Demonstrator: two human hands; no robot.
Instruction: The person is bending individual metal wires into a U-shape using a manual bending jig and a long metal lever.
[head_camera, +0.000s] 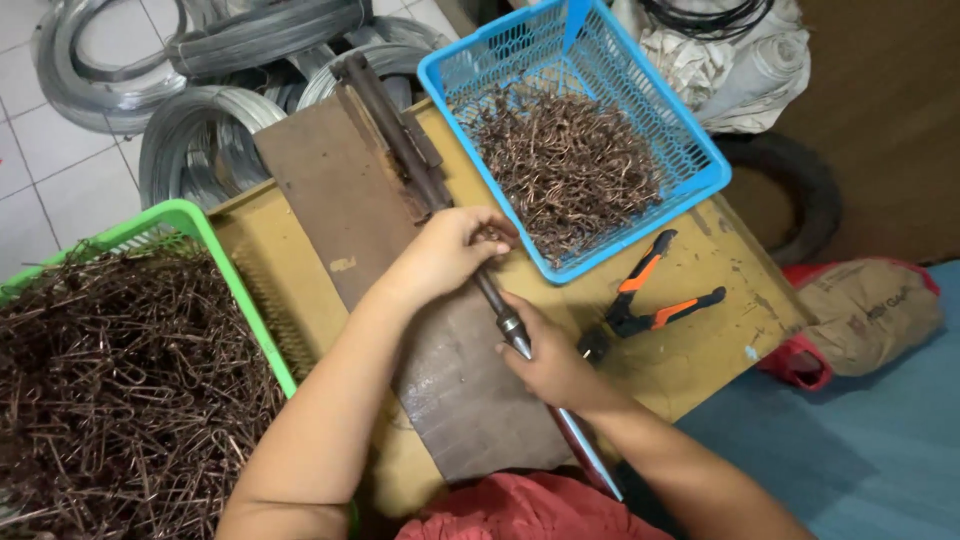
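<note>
The desk (700, 300) is a yellowish board, worn and stained, standing over a tiled floor (60, 170). Coils of grey wire (200, 130) lie on the floor beyond the desk's far edge. A green basket (175, 215) at the left side is heaped with brown bent wire pieces (120, 380). A blue basket (640, 215) at the far right of the desk contains a smaller heap of curled wire pieces (570, 165) of the same colour. A dark brown plate (340, 190) lies lengthwise on the middle of the desk, running from the far edge toward the person. A long metal lever tool (505, 320) lies diagonally on this plate; its far end is fixed to a hinged bar (385, 110) near the coils, and its near end reaches the person's red garment (520, 515).

The left hand (450, 250) closes its grip over the lever's upper section, just beside the blue basket's near corner. The right hand (550, 360) closes its grip around the lever lower down, just below a metal collar. Both hands contact the lever; a short section of it is exposed between them.

Orange-handled pliers (650, 295) lie on the desk just to the right of the right hand, untouched.
</note>
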